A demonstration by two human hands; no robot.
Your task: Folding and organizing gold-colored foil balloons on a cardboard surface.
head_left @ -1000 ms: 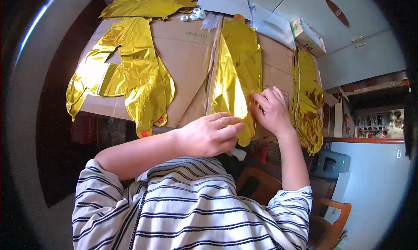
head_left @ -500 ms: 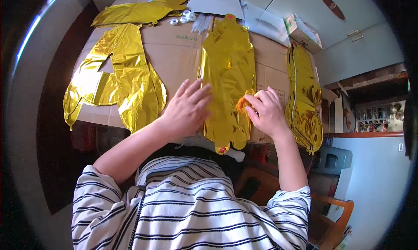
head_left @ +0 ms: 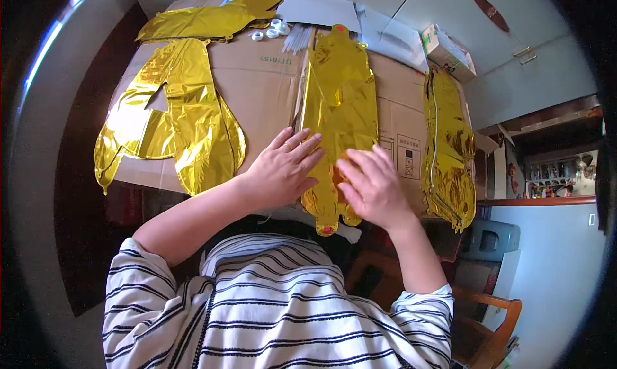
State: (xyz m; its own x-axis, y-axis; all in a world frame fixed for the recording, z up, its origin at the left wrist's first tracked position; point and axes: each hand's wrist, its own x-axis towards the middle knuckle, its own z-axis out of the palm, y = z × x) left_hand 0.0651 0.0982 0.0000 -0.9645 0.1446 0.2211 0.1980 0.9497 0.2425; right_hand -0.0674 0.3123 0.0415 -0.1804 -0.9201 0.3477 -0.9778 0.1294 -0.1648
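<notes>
A flat, uninflated gold foil balloon (head_left: 340, 80) lies lengthwise in front of me, with a small red spot at each end. My left hand (head_left: 286, 166) is open, its fingers stretched along the balloon's left edge. Over the lower right part is my right hand (head_left: 373, 186), its fingers bent toward the left and smeared by motion. An orange patch shows by its fingertips; I cannot tell whether it is a separate thing or a reflection in the foil. The balloon's near part is partly hidden by my hands.
Cardboard (head_left: 257, 86) covers the table. More gold foil balloons lie at left (head_left: 193, 112), far left (head_left: 212, 18) and right (head_left: 450, 144). White tape rolls (head_left: 277, 28), clear straws (head_left: 297, 38), a white sheet (head_left: 321, 8) and a box (head_left: 448, 51) are at the back. A wooden chair (head_left: 504, 324) stands at lower right.
My right hand has moved left and slightly nearer me over the balloon. My left hand has shifted a little toward the balloon, whose right side now looks narrower near my hand.
</notes>
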